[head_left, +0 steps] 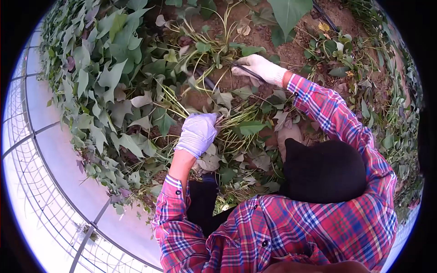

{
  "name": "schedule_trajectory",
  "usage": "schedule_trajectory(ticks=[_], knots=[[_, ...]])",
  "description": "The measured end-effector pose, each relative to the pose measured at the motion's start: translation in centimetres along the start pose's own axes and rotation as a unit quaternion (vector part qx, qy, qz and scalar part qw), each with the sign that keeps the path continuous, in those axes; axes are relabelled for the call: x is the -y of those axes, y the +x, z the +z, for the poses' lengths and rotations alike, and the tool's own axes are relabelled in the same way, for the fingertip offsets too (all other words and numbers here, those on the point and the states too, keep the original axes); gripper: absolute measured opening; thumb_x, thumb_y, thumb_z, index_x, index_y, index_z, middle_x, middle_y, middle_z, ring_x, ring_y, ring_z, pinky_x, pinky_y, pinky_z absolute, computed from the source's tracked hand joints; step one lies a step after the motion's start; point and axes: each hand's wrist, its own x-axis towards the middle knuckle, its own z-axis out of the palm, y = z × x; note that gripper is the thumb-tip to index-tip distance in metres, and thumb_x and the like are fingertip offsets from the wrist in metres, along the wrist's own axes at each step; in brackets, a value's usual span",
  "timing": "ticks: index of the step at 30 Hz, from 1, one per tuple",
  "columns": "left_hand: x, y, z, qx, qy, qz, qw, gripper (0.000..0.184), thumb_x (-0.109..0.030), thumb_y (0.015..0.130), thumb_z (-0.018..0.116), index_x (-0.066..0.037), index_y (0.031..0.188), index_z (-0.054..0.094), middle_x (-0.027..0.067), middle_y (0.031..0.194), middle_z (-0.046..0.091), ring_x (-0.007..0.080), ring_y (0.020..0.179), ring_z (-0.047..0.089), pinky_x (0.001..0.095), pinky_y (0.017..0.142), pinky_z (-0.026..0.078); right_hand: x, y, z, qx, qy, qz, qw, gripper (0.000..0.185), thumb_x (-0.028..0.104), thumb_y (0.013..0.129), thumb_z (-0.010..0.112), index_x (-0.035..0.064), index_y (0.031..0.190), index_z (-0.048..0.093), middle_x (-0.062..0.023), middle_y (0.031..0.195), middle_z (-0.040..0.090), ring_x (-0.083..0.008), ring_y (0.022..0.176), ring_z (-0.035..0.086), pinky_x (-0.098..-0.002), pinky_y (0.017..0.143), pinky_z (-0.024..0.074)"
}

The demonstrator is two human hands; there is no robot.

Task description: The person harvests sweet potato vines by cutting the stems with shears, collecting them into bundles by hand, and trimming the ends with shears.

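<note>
My left hand, in a pale glove, is closed around a bundle of sweet potato vine stems. Leafy ends of the stems spread out to both sides of the fist. Further forward and to the right, my right hand wears a white knit-cuffed glove. Its fingers are closed on a thin dark rod, whose kind I cannot make out. Just left of that hand, a dark tube-like piece shows among the stems. Upright vine stems rise in front of both hands.
Dense sweet potato foliage covers the left side. A black hose lies on brown soil at upper right. Left of the bed runs pale sheeting beside a wire grid. My dark-clothed knee is close below my right arm.
</note>
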Motion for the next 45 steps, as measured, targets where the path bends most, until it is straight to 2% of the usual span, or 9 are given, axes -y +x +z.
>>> schedule_trajectory(ticks=[3, 9, 12, 15, 24, 28, 35, 39, 45], knots=[[1.2, 0.0, 0.5, -0.029, -0.007, -0.033, 0.999, 0.021, -0.013, 0.079, 0.055, -0.008, 0.096, 0.065, 0.0154, 0.077, 0.065, 0.0339, 0.073, 0.064, 0.0436, 0.064, 0.05, -2.7, 0.6, -0.6, -0.05, 0.071, 0.011, 0.996, 0.038, 0.038, 0.093, 0.057, 0.0021, 0.105, 0.058, -0.0009, 0.064, 0.055, -0.0063, 0.039, 0.045, -0.0222, 0.036, 0.0317], [6.1, 2.4, -3.8, -0.075, 0.098, -0.192, 0.974, 0.031, -0.013, 0.081, 0.055, -0.017, 0.11, 0.065, 0.0125, 0.137, 0.047, 0.0314, 0.108, 0.057, 0.0392, 0.082, 0.051, -5.4, -0.5, -0.8, -0.036, 0.318, 0.081, 0.944, 0.03, 0.033, 0.096, 0.052, 0.0046, 0.103, 0.054, -0.004, 0.069, 0.06, -0.0096, 0.043, 0.049, -0.022, 0.038, 0.0383], [14.4, 2.6, -4.5, -0.178, 0.368, -0.101, 0.907, 0.034, -0.018, 0.081, 0.053, -0.025, 0.113, 0.065, 0.0088, 0.141, 0.043, 0.0333, 0.127, 0.039, 0.048, 0.092, 0.04, -5.0, -0.8, -0.6, 0.0, 0.443, 0.062, 0.894, 0.025, 0.026, 0.099, 0.041, 0.006, 0.108, 0.054, -0.0046, 0.076, 0.061, -0.01, 0.047, 0.052, -0.0219, 0.039, 0.0409], [20.2, -0.7, -6.0, -0.051, 0.381, -0.238, 0.892, 0.033, -0.018, 0.087, 0.049, -0.03, 0.114, 0.064, 0.0065, 0.142, 0.041, 0.0311, 0.128, 0.039, 0.0475, 0.095, 0.039, -4.8, -0.9, -0.5, -0.044, 0.198, 0.026, 0.979, 0.03, 0.029, 0.098, 0.048, 0.0043, 0.114, 0.056, -0.0009, 0.072, 0.059, -0.0052, 0.046, 0.049, -0.0196, 0.038, 0.0354], [23.9, -13.4, 3.5, 0.109, 0.094, -0.481, 0.865, 0.035, -0.017, 0.089, 0.044, -0.023, 0.12, 0.06, 0.0126, 0.137, 0.046, 0.0327, 0.12, 0.049, 0.044, 0.095, 0.045, -1.5, -3.9, -0.1, -0.062, 0.101, -0.01, 0.993, 0.031, 0.019, 0.095, 0.053, 0.0008, 0.121, 0.053, 0.0029, 0.074, 0.055, -0.0025, 0.058, 0.05, -0.0176, 0.049, 0.0398], [27.5, -17.5, 7.8, 0.001, 0.109, -0.36, 0.926, 0.033, -0.011, 0.086, 0.044, -0.013, 0.113, 0.063, 0.0192, 0.111, 0.06, 0.036, 0.102, 0.058, 0.0442, 0.089, 0.047, 4.2, -4.4, 0.2, 0.037, -0.153, -0.153, 0.976, 0.043, 0.018, 0.093, 0.056, -0.0031, 0.129, 0.047, 0.0019, 0.071, 0.055, -0.0035, 0.047, 0.051, -0.0208, 0.039, 0.04], [25.3, -16.5, 2.7, -0.296, 0.163, -0.205, 0.918, 0.042, 0.003, 0.072, 0.05, -0.008, 0.111, 0.063, 0.0205, 0.116, 0.058, 0.0387, 0.099, 0.055, 0.0422, 0.089, 0.045, 11.1, 0.7, 9.4, 0.209, -0.261, 0.028, 0.942, 0.04, 0.035, 0.09, 0.061, 0.0, 0.109, 0.059, -0.0031, 0.071, 0.059, -0.0091, 0.051, 0.055, -0.025, 0.047, 0.0445], [18.0, -14.3, -1.5, -0.28, 0.288, -0.076, 0.912, 0.04, -0.016, 0.072, 0.065, -0.017, 0.111, 0.061, 0.0024, 0.132, 0.052, 0.0263, 0.121, 0.048, 0.0416, 0.092, 0.042, 8.1, 6.9, 12.7, 0.13, -0.407, -0.094, 0.899, 0.054, 0.047, 0.085, 0.06, -0.0007, 0.11, 0.06, -0.0133, 0.08, 0.063, -0.0228, 0.07, 0.063, -0.0356, 0.065, 0.049], [19.9, -4.6, 2.5, -0.14, 0.222, -0.043, 0.964, 0.044, -0.001, 0.075, 0.055, -0.018, 0.115, 0.06, 0.008, 0.131, 0.052, 0.0293, 0.119, 0.05, 0.0394, 0.092, 0.046, 7.4, 11.3, 15.2, 0.084, -0.373, -0.078, 0.921, 0.061, 0.055, 0.082, 0.061, -0.0016, 0.104, 0.061, -0.0209, 0.088, 0.064, -0.0337, 0.084, 0.063, -0.0395, 0.074, 0.0476]])
